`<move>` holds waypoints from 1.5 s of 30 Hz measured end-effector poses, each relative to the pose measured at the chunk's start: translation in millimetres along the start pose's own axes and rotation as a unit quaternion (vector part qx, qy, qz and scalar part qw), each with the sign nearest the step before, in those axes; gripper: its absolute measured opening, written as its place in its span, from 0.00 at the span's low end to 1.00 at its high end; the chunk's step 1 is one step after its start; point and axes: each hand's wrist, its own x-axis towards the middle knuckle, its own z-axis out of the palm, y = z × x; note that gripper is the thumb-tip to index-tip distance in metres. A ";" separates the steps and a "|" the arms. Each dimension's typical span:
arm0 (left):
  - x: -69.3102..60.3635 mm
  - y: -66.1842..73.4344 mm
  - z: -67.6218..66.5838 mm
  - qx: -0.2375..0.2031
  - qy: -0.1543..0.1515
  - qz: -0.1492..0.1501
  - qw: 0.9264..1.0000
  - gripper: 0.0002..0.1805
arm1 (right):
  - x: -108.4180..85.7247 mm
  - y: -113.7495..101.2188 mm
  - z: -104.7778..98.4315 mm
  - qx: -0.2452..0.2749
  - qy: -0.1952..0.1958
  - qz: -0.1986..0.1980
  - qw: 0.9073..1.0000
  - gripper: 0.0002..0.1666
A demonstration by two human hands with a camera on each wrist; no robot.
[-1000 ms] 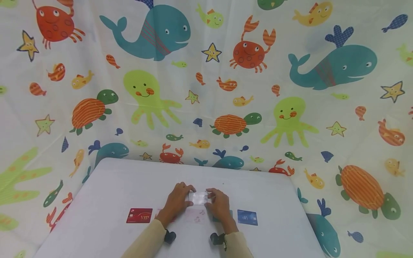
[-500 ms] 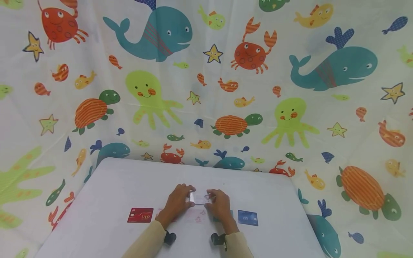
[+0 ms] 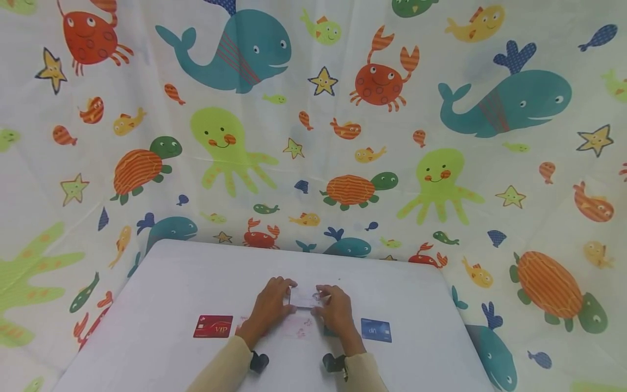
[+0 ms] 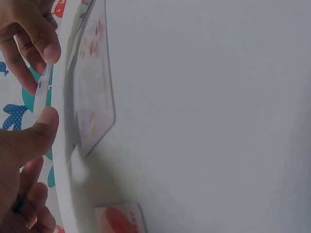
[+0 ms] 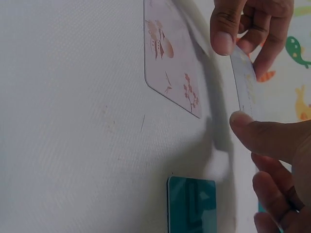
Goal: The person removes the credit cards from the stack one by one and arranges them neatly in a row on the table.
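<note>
A pale, partly see-through plastic card [image 3: 302, 298] is held above the white table between both hands. My left hand [image 3: 271, 305] pinches its left end with thumb and fingers. At the right end, my right hand [image 3: 337, 311] grips it the same way. Both wrist views show the thumbs on the near edge of this raised card [image 5: 245, 80]. Below it on the table lies a pale pink card [image 3: 296, 328] with a blossom and pagoda print. A teal card [image 5: 192, 206] is mostly hidden under the right wrist in the head view.
On the white table [image 3: 416, 305], a red VIP card [image 3: 213, 326] lies left and a blue card [image 3: 376, 330] right. Another red-and-white card [image 4: 120, 219] lies partly under the left forearm. A curtain [image 3: 313, 163] printed with sea animals hangs behind the table.
The held card has changed its tilt, so its bright glare has faded and its near edge looks darker. The right hand has shifted slightly right. The cards on the table stay put.
</note>
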 end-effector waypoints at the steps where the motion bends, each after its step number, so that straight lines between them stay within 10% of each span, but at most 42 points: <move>1: 0.0 0.8 -0.1 -0.001 0.001 0.000 1.000 0.29 | -0.2 0.4 -0.6 0.002 -0.001 0.003 1.000 0.31; 45: 5.5 33.0 2.7 -0.016 0.019 0.025 0.999 0.26 | -9.9 19.6 -28.8 0.009 0.039 0.002 0.999 0.31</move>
